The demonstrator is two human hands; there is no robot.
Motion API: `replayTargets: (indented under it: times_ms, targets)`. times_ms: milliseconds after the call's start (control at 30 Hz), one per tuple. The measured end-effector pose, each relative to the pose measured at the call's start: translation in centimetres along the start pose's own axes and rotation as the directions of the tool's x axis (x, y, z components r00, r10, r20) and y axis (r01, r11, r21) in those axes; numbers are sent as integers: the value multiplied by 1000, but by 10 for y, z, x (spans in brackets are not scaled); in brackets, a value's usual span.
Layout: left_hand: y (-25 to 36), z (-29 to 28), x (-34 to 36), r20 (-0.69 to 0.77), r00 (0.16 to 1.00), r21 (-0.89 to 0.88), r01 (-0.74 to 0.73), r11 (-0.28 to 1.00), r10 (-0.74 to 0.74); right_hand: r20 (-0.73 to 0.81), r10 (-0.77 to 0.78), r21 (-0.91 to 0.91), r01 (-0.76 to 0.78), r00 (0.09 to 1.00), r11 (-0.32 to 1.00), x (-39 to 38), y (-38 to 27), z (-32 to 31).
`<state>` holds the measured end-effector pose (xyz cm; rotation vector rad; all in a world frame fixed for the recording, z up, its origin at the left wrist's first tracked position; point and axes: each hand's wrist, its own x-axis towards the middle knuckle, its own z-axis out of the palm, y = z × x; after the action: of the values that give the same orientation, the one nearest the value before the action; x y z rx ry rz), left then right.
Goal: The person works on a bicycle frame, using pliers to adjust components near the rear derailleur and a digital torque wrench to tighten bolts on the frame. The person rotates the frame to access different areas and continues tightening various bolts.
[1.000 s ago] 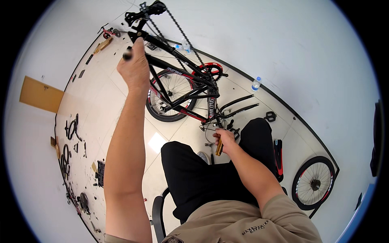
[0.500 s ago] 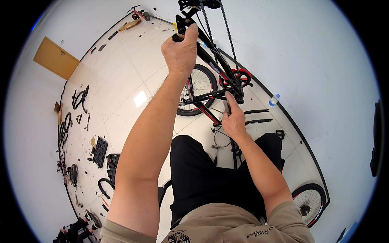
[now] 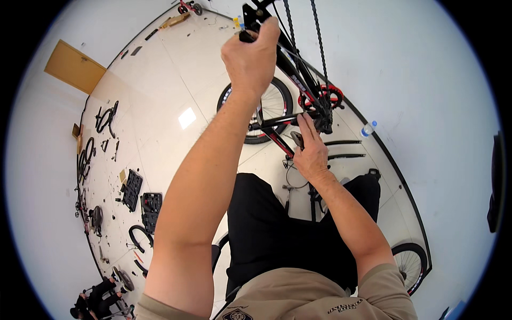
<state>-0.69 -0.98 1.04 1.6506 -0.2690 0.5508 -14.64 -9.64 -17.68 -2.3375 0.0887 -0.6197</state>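
Head view, looking down past two bare forearms: the left hand (image 3: 249,56) is curled firmly around a black part at the upper end of a bicycle frame (image 3: 298,84), thumb up along it. The frame hangs slantwise from that grip, coming down toward the right hand (image 3: 312,154). That hand's two foremost fingers stretch straight against a tube, while a dark tool (image 3: 297,140), partly hidden, seems tucked in by the thumb.

As I judge it from here, the bicycle is only part complete. A red chainring (image 3: 338,94) sits on the frame, just beyond the right fingertips, and a chain (image 3: 321,40) runs from it up past the right of the left hand. One wheel (image 3: 288,98) shows behind the frame, below the left hand; I can't tell whether it is fixed there or simply behind. Another wheel (image 3: 410,266) is plainly off, well apart from the right hand, past its elbow. Two black prongs (image 3: 344,143) reach out just to the right of the right hand; what they join is unclear.

Well left of the left hand, two tool cases (image 3: 151,212) lie on the floor (image 3: 160,106) among loose parts.
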Motion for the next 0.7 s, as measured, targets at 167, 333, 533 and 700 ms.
replayTargets:
  times_ms: [167, 333, 533, 700]
  targets:
    - [11, -7, 2, 63, 995, -12, 78, 997, -77, 851, 313, -465, 328, 422, 822, -103, 115, 57]
    - [7, -7, 4, 78, 976, -17, 207, 978, -205, 881, 413, -417, -33, 232, 908, -128, 70, 39]
    - [0, 0, 7, 10, 984, 14, 176, 984, -176, 761, 435, -329, -292, 482, 898, -148, 80, 41]
    - [6, 5, 0, 24, 988, 6, 155, 988, -155, 741, 500, -360, -363, 449, 859, -150, 89, 43]
